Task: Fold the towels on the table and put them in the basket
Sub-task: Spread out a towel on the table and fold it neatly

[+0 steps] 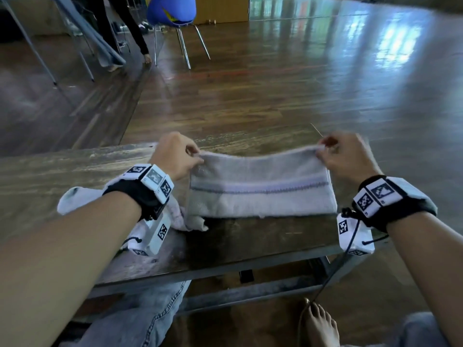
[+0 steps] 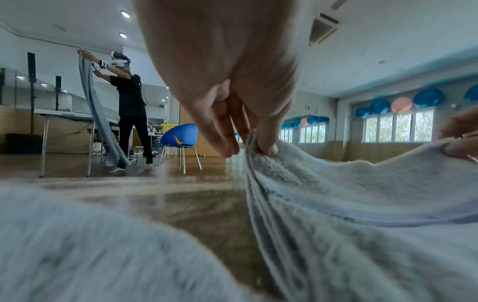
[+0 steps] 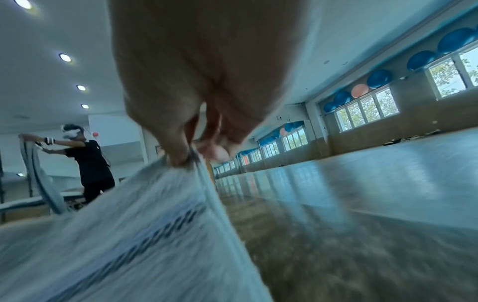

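A pale towel (image 1: 260, 194) with a grey-violet stripe lies folded on the dark wooden table (image 1: 75, 171). Its far edge is lifted off the table. My left hand (image 1: 198, 156) pinches the far left corner, and my right hand (image 1: 320, 151) pinches the far right corner. In the left wrist view the left hand (image 2: 248, 149) holds the towel (image 2: 349, 194) between thumb and fingers. In the right wrist view the right hand (image 3: 191, 157) grips the striped towel (image 3: 129, 235) at its corner. A second crumpled white towel (image 1: 72, 199) lies under my left forearm. No basket is in view.
The table's near edge (image 1: 225, 266) runs just above my knees. Beyond the table is open wooden floor (image 1: 300, 83). A blue chair (image 1: 172, 13) stands far back left. Another person (image 2: 129, 106) holds up a long cloth beside a table there.
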{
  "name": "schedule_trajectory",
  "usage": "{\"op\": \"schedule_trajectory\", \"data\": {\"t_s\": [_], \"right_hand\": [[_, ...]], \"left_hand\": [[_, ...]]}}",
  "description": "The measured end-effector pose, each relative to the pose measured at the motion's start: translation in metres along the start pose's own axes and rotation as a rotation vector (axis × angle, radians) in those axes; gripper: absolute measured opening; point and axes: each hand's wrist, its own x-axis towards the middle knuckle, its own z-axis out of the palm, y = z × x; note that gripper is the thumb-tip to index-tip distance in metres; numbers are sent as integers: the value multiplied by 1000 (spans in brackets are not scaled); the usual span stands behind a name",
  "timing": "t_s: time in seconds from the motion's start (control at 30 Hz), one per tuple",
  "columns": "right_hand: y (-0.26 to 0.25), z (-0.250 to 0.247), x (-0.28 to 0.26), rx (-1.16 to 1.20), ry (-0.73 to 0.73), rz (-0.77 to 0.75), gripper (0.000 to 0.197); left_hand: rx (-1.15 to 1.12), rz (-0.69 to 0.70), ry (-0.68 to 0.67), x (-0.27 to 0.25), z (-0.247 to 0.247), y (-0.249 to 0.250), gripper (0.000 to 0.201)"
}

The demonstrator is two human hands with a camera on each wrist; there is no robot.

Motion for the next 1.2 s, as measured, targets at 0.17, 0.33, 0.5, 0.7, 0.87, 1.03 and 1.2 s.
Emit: {"op": "schedule_trajectory", "data": {"t_s": [0.17,0.33,0.5,0.7,0.87,1.03,1.2], "right_hand": [[-8,-24,0,286,393,-204,12],[25,-21,-24,232,89,-204,22],[50,-5,-48,-4,-312,4,19],[46,6,-50,-151,-463,138,35],[42,4,-52,-122,-435,141,32],[35,-10,-51,-73,-336,164,29],[35,-19,-54,-7,-405,163,34]], "left_hand": [[-134,152,276,-5,-33,20,25],[-74,96,114,-37,-17,15,11],[-131,-230,-247,-64,24,-2,33],[-134,-474,-6,-74,49,-7,25],[-91,-494,-48,-71,49,-3,34],[-157,-529,84,-64,40,-3,40],[-113,-545,45,-67,35,-5,18]]}}
